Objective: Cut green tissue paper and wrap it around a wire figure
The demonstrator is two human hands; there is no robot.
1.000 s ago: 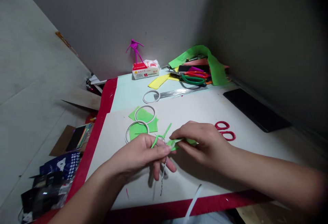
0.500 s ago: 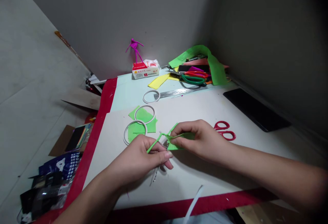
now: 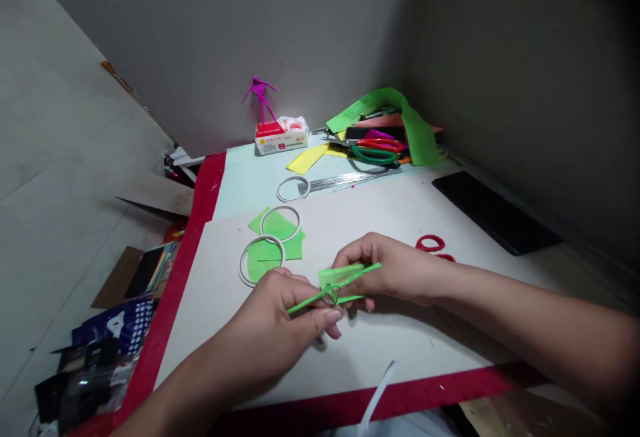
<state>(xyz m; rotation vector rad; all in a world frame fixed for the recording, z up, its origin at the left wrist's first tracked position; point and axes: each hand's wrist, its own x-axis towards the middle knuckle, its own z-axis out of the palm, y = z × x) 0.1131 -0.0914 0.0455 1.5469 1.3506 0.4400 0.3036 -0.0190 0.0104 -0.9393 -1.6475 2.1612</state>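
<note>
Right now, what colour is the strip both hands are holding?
Bright green strip, pinched between the left hand and right hand; head view.

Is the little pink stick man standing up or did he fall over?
Standing up. The pink figure stands upright on the small box against the wall.

2 bare, sleeveless forearms

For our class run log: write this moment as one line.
left hand: pinches green strip | right hand: holds it too | red scissors: on table
</note>
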